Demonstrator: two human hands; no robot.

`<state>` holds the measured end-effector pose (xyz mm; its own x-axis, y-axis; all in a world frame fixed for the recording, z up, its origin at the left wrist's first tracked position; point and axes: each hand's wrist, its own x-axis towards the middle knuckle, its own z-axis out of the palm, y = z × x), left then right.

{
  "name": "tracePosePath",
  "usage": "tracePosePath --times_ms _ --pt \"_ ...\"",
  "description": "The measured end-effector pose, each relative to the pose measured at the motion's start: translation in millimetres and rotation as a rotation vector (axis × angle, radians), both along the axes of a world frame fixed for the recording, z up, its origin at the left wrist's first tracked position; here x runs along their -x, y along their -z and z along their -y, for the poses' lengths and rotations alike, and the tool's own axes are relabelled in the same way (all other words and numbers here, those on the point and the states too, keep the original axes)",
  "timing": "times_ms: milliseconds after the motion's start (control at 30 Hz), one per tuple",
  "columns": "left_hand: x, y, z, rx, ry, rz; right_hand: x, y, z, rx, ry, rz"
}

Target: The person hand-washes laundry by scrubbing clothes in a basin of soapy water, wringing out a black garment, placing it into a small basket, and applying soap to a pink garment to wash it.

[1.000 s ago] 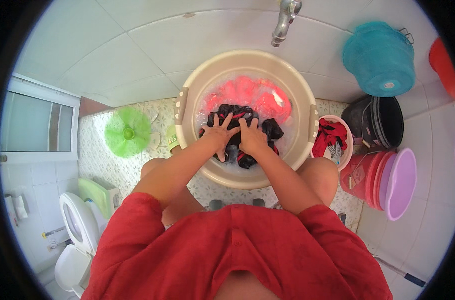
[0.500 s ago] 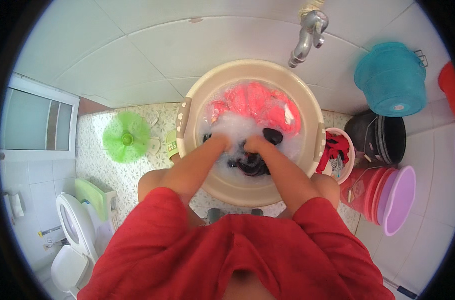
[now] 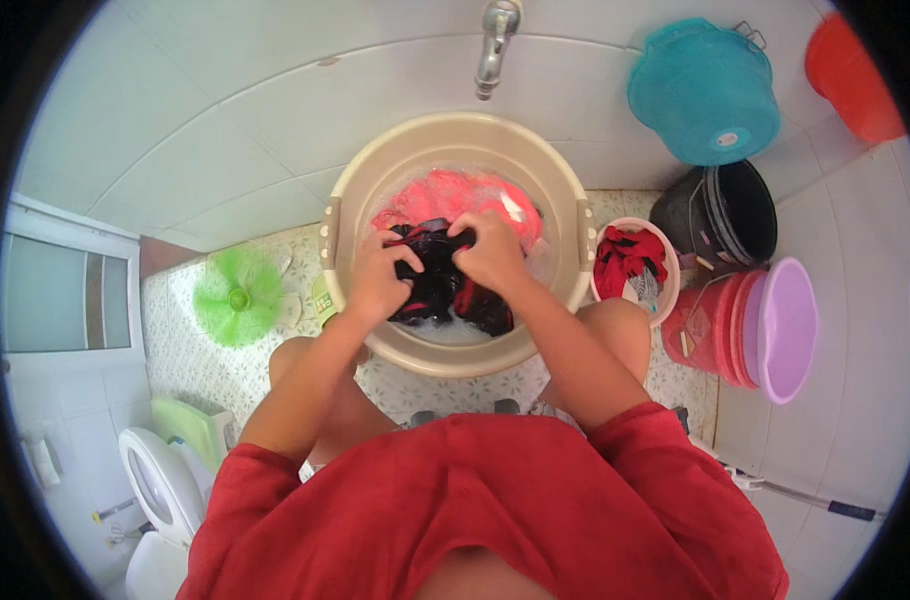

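A large beige basin (image 3: pixel 475 355) of soapy water stands between my knees. Both hands hold a wet black garment with red trim (image 3: pixel 430 285) above the suds, its lower part hanging into the basin. My left hand (image 3: pixel 381 277) is closed on the garment's left side, and my right hand (image 3: pixel 489 248) grips its upper right edge. Bright pink clothing (image 3: pixel 445 192) floats in the water at the far side, behind the black garment. The fingertips are partly hidden in the cloth.
A metal tap (image 3: pixel 495 50) juts from the wall beyond the basin. On the right are a small pink tub (image 3: pixel 665 308) of clothes, a black bucket (image 3: pixel 745 215), red buckets (image 3: pixel 710 325), a purple basin (image 3: pixel 790 330) and a teal bucket (image 3: pixel 705 95). A green brush-like disc (image 3: pixel 238 298) lies left.
My hands have come up out of the suds, lifting the black garment into view. The whole view has shifted, so the basin and tap appear further left.
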<state>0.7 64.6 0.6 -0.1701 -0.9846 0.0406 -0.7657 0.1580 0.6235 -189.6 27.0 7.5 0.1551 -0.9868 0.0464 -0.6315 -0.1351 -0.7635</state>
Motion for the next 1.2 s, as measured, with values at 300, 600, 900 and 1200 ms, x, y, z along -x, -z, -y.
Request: tracePosePath --times_ms 300,600,900,1200 --pt "33 64 26 -0.275 0.094 0.614 -34 65 -9 -0.34 -0.133 -0.43" --pt "-98 308 26 -0.391 -0.047 0.612 -114 84 12 -0.103 -0.713 -0.527" --pt "-20 36 34 -0.13 -0.011 0.131 17 75 42 -0.279 -0.392 -0.165" --pt "-1 2 15 0.116 0.1 0.521 -5 10 -10 0.102 -0.023 -0.224"
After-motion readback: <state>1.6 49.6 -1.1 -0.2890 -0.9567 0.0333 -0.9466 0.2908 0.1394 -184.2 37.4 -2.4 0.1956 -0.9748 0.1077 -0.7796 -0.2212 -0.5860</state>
